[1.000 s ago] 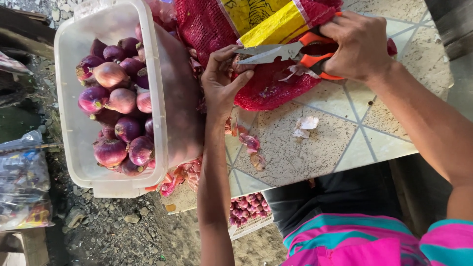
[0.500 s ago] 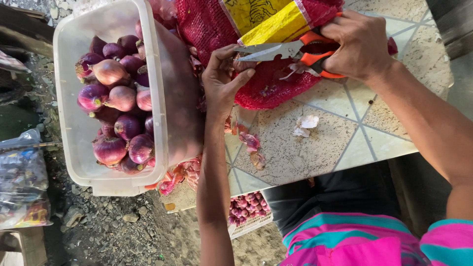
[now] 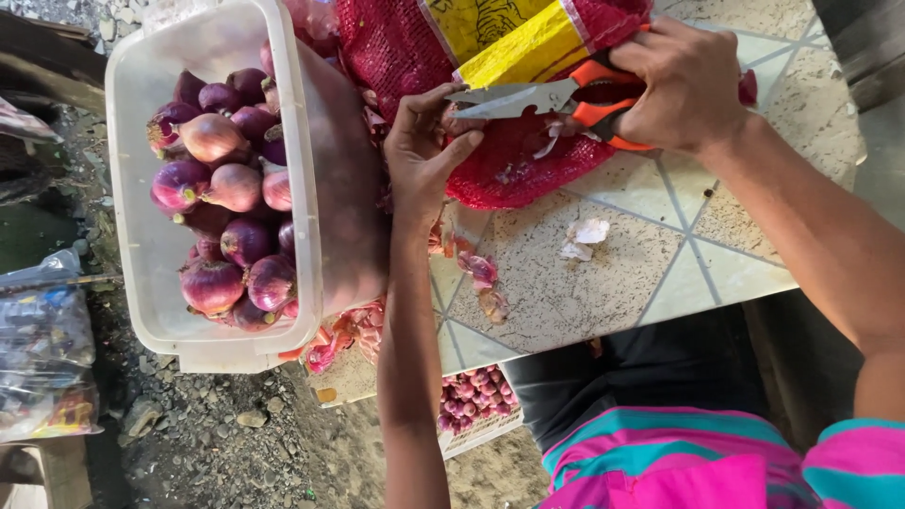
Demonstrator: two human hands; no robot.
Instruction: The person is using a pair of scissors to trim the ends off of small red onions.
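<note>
My right hand [image 3: 683, 85] grips orange-handled scissors [image 3: 556, 94], blades pointing left over a red mesh sack [image 3: 509, 160] with a yellow label. My left hand [image 3: 424, 141] has its fingers curled at the blade tips and pinches something small there, mostly hidden; I cannot tell what it is. Left of my left hand stands a clear plastic tub [image 3: 311, 207] filled with several red onions [image 3: 222, 188]. Onion skins [image 3: 481, 273] lie on the tiled tabletop [image 3: 641, 283] below the sack.
A pale skin scrap [image 3: 584, 236] lies on the tiles. Under the table a small crate of small red onions [image 3: 476, 396] sits on gravel ground [image 3: 236, 443]. Plastic bags [image 3: 42, 358] lie at the far left. My striped shirt fills the bottom right.
Both hands and the scissors stay almost still at the sack; my left fingers have shifted slightly at the blade tips.
</note>
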